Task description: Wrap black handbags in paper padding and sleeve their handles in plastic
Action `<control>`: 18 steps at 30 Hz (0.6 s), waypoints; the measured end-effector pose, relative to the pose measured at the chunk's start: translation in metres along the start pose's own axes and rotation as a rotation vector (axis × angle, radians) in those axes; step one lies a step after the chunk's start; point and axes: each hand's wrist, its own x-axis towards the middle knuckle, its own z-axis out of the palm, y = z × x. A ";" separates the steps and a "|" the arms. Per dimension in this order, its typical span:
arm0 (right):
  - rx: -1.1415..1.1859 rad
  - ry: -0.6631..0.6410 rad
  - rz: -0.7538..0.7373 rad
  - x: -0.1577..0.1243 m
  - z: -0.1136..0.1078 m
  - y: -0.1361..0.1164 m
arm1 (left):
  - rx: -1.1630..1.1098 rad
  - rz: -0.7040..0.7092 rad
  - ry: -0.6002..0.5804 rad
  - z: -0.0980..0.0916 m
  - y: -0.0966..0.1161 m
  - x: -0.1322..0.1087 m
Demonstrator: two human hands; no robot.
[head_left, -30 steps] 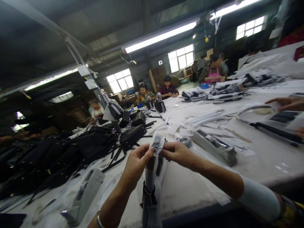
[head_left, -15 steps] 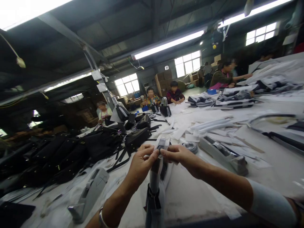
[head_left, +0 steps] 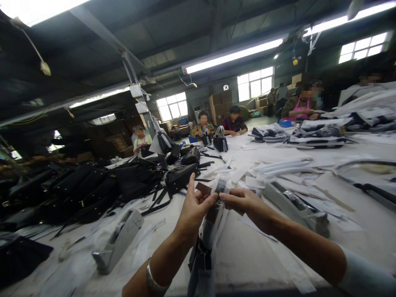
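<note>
My left hand (head_left: 194, 208) and my right hand (head_left: 243, 200) meet over the near edge of the white table (head_left: 247, 251). Both pinch the top end of a dark strap (head_left: 213, 214) that is wrapped in thin clear or white film. The strap hangs down between my forearms toward the table's edge, with a dark buckle (head_left: 202, 249) lower down. My left index finger points up; its thumb presses the strap's end. My right fingers pinch the wrapping at the same end.
A grey tape dispenser (head_left: 119, 239) lies left of my hands, another grey tape dispenser (head_left: 295, 206) to the right. Black bags (head_left: 93, 189) pile up at left. White paper strips and wrapped straps (head_left: 278, 165) cover the middle. Several people (head_left: 218, 123) sit at the far end.
The view has shifted to the right and up. My hands kept hold of the strap's end; my left index finger has lifted and the strap tip shows more between my fingers.
</note>
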 end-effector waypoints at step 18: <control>0.058 0.034 -0.127 -0.003 0.014 0.026 | 0.202 0.176 0.038 0.003 0.004 -0.003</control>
